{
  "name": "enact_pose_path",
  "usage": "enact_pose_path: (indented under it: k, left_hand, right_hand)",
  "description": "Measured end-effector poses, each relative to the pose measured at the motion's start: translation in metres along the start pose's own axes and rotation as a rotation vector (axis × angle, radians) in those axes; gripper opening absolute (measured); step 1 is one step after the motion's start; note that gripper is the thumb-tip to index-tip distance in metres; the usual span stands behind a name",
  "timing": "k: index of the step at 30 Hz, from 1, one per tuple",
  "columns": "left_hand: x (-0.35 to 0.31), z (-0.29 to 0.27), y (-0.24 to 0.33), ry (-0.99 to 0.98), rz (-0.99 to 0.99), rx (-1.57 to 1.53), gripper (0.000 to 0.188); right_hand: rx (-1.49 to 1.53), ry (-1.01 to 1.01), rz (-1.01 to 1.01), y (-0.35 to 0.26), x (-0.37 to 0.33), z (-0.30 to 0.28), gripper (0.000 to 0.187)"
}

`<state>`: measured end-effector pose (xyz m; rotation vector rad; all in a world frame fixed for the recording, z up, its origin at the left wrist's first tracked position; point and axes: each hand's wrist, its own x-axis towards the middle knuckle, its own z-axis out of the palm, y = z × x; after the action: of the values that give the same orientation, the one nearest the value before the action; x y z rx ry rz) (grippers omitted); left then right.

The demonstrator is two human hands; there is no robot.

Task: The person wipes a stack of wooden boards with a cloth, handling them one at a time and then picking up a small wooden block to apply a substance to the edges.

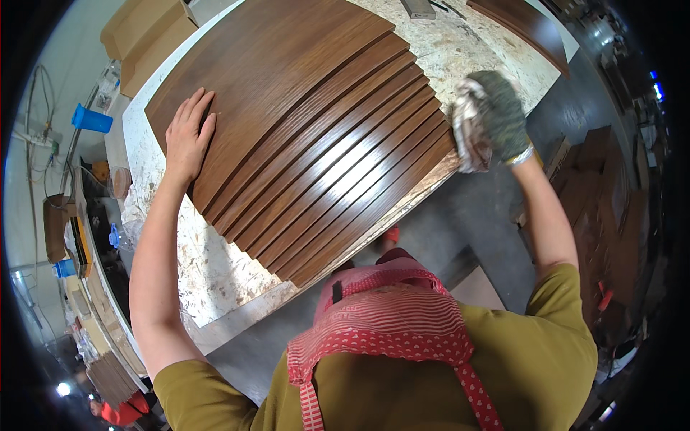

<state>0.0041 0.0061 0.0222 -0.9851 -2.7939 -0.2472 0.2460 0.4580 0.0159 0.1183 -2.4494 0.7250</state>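
Glossy dark-brown wooden panels (287, 93) lie fanned in an overlapping stack across a stained white worktable. My bare left hand (190, 138) rests flat near the left edge of the top panel, fingers stretched out. At the stack's right end, my right hand (502, 118), in a dark green-grey work glove, is closed round a crumpled, brown-stained whitish rag (471, 129). The rag hangs beside the ends of the lower panels; whether it touches them I cannot tell. My right hand is slightly blurred.
The worktable (215, 276) shows paint-like stains. Another brown panel (525, 32) lies at its far right, near a small grey block (418, 8). To the left are an open cardboard box (147, 43) and a blue cup (92, 119). Brown boards (600, 208) are piled at right.
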Motion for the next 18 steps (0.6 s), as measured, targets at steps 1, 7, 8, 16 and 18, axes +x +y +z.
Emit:
enact_pose_path:
  k: [1, 7, 8, 16, 18]
  left_hand:
    - [0.0, -0.002, 0.001, 0.007, 0.011, -0.008, 0.044]
    - [0.001, -0.003, 0.004, 0.01, 0.032, -0.006, 0.043]
    - [0.003, -0.004, 0.005, 0.019, 0.056, -0.015, 0.043]
    - [0.004, -0.01, 0.011, 0.043, 0.061, -0.001, 0.042]
    - [0.002, -0.008, 0.016, 0.056, 0.081, 0.045, 0.041]
  right_hand:
    - [0.253, -0.108, 0.08, -0.008, -0.006, 0.016, 0.025]
    - [-0.425, -0.204, -0.003, 0.045, -0.035, 0.034, 0.033]
    - [-0.393, -0.225, 0.031, 0.086, -0.039, 0.024, 0.038]
    - [-0.271, -0.23, -0.185, 0.035, -0.021, 0.018, 0.037]
    - [-0.117, -0.2, -0.214, 0.028, -0.03, 0.025, 0.037]
